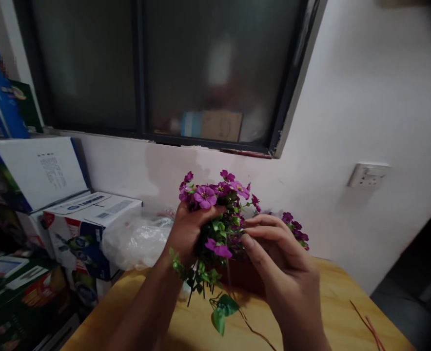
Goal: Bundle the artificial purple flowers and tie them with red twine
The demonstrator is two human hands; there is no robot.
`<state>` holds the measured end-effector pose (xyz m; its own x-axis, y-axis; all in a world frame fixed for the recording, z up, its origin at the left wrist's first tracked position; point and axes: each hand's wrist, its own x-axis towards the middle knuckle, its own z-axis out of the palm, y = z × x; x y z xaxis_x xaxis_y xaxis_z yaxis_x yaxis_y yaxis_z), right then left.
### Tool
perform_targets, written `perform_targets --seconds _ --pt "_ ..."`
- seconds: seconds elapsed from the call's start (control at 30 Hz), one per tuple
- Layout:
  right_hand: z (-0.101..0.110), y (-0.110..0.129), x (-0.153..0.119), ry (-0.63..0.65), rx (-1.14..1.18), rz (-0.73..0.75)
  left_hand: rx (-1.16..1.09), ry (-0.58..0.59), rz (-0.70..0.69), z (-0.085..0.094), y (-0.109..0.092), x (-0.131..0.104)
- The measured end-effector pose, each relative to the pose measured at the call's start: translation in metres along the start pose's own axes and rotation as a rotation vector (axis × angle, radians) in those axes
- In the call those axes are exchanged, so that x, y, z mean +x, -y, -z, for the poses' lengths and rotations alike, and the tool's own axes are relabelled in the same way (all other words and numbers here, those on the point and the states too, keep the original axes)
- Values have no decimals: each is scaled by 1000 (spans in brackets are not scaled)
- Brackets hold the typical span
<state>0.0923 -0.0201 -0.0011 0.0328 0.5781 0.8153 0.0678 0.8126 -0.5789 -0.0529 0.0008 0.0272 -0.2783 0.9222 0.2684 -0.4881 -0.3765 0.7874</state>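
A bunch of purple flowers (205, 196) with green leaves, artificial by its look, is held up over the wooden table. My left hand (184, 229) is closed around it from the left, the thumb lying across the leaves below the blooms. Thin dark stems stick out under the grip. My right hand (284, 268) is at the bunch's right side, thumb and fingertips pinched together among the leaves; what they hold is too small to make out. A brown vine (250, 325) with green leaves (223, 312) lies on the table below. Behind the hands sits a dark red container (248, 280), partly hidden.
More purple flowers (295, 226) show behind my right hand. Reddish strands (371, 327) lie on the wooden table (332, 302) at right. A clear plastic bag (138, 241) and stacked cartons (94, 209) stand at left. The wall has a window (140, 68) and a socket (368, 175).
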Motion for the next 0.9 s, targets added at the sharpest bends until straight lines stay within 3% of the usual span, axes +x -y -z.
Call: perform_targets --seconds 0.17,0.53,0.73,0.83,0.9 --pt "1 1 -2 -96 21 6 -29 -11 -19 0 -7 2" --pt "2 -3 -2 -266 217 -193 -35 -82 -12 0 -12 1" --pt "8 -2 6 -211 508 -393 -91 -99 -5 1 -19 -1" --pt "9 -1 6 -142 401 -383 -96 -101 -69 0 -18 -5" --pt "7 1 4 -23 249 -369 -72 -103 -129 -2 -16 -7"
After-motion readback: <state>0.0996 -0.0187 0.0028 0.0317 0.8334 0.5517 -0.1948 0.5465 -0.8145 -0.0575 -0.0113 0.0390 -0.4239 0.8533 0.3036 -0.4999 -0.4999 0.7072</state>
